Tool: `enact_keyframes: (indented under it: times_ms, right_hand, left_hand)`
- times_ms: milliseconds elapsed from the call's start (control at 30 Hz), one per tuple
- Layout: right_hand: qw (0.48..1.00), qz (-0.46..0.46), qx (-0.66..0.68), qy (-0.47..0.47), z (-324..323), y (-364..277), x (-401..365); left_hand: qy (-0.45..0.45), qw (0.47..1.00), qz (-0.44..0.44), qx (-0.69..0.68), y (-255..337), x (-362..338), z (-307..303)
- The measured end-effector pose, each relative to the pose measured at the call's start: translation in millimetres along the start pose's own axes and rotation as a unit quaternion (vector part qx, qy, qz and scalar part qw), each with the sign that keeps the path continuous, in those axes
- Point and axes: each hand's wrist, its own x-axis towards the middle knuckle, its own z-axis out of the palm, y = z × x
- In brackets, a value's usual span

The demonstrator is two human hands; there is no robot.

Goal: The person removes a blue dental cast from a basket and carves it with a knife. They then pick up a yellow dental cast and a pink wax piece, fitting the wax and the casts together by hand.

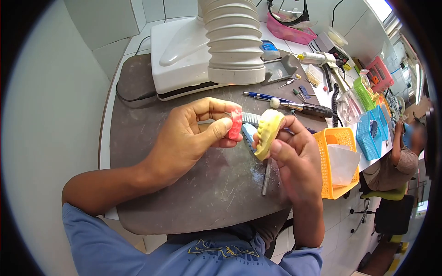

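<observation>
My left hand (pixel 195 129) pinches a small red dental piece (pixel 235 124) with tooth-shaped marks between thumb and fingers. In my right hand (pixel 297 156) is a yellow dental cast (pixel 267 133), its row of teeth turned toward the red piece. The two pieces are held close, with a narrow gap between them, above the bench. Behind the yellow cast, partly covered by it, a blue dental cast (pixel 249 133) lies on the brown bench top (pixel 193 198). A metal rod (pixel 266 177) lies below my right hand, beside some blue powder.
A white machine with a ribbed hose (pixel 235 41) stands at the back. A dental handpiece (pixel 313 109), a blue pen (pixel 262 95) and several small burs lie at the right. An orange basket (pixel 328 170) sits at the right edge. Another person (pixel 396 161) sits farther right.
</observation>
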Motion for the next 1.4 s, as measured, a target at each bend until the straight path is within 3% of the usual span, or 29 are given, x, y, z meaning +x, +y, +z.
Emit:
enact_keyframes:
  times_ms: [133,333,467,833,1400]
  right_hand:
    - [0.997,0.030,0.065,-0.013,-4,-3,2]
    - [0.997,0.003,0.062,-0.040,-10,3,3]
    - [0.995,0.034,0.085,-0.049,-1,-3,3]
    - [0.979,-0.088,-0.184,-0.004,9,3,-2]
    - [0.971,-0.112,-0.209,0.002,14,8,-3]
  left_hand:
    - [-0.002,1.000,-0.015,0.005,1,-3,5]
    - [-0.032,0.999,-0.016,-0.007,0,-4,3]
    - [-0.040,0.999,-0.016,-0.030,5,-5,8]
    - [-0.029,1.000,0.005,-0.004,1,-5,5]
    - [-0.020,0.995,-0.011,0.099,2,-3,2]
